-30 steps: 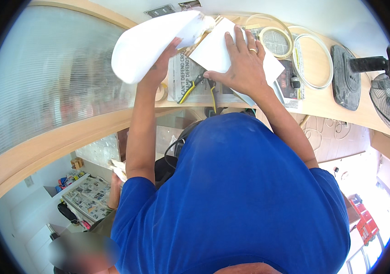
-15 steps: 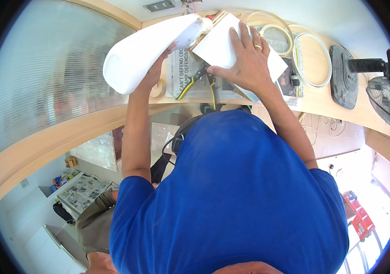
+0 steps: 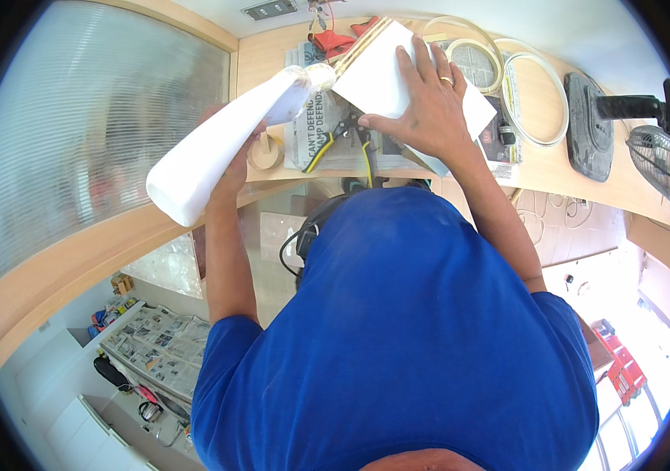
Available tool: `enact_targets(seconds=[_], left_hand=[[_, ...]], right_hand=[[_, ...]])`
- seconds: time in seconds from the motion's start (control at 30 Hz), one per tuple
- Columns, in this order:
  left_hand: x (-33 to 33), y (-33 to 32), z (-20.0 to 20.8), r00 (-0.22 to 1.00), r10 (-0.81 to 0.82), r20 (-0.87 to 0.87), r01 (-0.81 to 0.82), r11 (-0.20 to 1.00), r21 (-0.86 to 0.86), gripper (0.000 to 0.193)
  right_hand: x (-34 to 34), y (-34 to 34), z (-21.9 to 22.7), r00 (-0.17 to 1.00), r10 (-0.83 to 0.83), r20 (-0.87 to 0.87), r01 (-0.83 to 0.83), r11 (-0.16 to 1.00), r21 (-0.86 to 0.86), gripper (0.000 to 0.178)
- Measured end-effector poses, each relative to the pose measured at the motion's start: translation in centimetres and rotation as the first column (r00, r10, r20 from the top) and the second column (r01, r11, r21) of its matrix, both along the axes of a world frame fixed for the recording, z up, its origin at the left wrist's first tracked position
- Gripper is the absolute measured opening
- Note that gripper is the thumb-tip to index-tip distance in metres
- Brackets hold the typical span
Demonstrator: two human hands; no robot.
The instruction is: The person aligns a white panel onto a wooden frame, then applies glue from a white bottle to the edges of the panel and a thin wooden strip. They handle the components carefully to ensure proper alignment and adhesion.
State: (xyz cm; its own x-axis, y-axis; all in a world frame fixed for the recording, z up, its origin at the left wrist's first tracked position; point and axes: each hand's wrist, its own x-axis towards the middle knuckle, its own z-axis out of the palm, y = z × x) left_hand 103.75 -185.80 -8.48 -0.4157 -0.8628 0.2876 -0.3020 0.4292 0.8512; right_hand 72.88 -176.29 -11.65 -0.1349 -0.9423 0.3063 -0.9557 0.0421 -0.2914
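My left hand [image 3: 234, 169] is wrapped round a large white plastic bottle [image 3: 217, 149], partly hidden behind it. The bottle is tilted, its stained neck and cap end at the near left corner of a white board [image 3: 378, 74]. Whether they touch I cannot tell. Brown layers show along the board's left edge. Flat on the board's top lies my right hand [image 3: 433, 110], fingers spread, a ring on one finger. Pliers with yellow and black handles [image 3: 343, 137] lie just in front of the board, on newspaper [image 3: 297, 141].
A tape roll [image 3: 266, 153] sits by my left hand. Behind the board is a red item [image 3: 331, 41]. Coils of pale edging strip [image 3: 543, 141] and a dark fan base [image 3: 590, 129] occupy the bench's right side. A ribbed translucent panel [image 3: 107, 118] stands at left.
My left hand has drawn the bottle toward me and leftward, its neck moving down along the board's edge. My right hand stays on the board. The person at lower left has left the view.
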Motion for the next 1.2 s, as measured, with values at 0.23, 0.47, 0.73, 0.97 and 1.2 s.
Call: enact_targets(seconds=[0.23,0.47,0.73,0.97,1.2], left_hand=[[-3.3,-2.4,-0.9,0.974,-0.109,-0.198,0.109,0.994,-0.013,0.024],[-1.3,-1.9,-0.1,0.982,-0.053,-0.182,0.058,0.998,0.020,0.020],[-3.5,-3.2,-1.2,0.958,-0.128,-0.257,0.137,0.990,0.018,0.027],[-9.9,-8.3,-1.7,0.959,-0.214,-0.187,0.196,0.974,-0.113,0.012],[-13.1,-9.6,-1.3,0.951,-0.220,-0.216,0.173,0.961,-0.216,0.014]], right_hand=[[0.1,0.0,0.0,1.000,0.005,-0.016,-0.004,1.000,0.015,0.118],[0.0,0.0,0.2,1.000,-0.013,0.001,0.013,0.999,0.036,0.117],[0.1,0.2,0.3,1.000,-0.010,-0.013,0.010,1.000,0.030,0.118],[0.1,0.0,0.6,1.000,-0.006,0.022,0.005,0.998,0.061,0.118],[0.0,0.2,0.9,0.999,-0.017,0.046,0.014,0.997,0.074,0.117]])
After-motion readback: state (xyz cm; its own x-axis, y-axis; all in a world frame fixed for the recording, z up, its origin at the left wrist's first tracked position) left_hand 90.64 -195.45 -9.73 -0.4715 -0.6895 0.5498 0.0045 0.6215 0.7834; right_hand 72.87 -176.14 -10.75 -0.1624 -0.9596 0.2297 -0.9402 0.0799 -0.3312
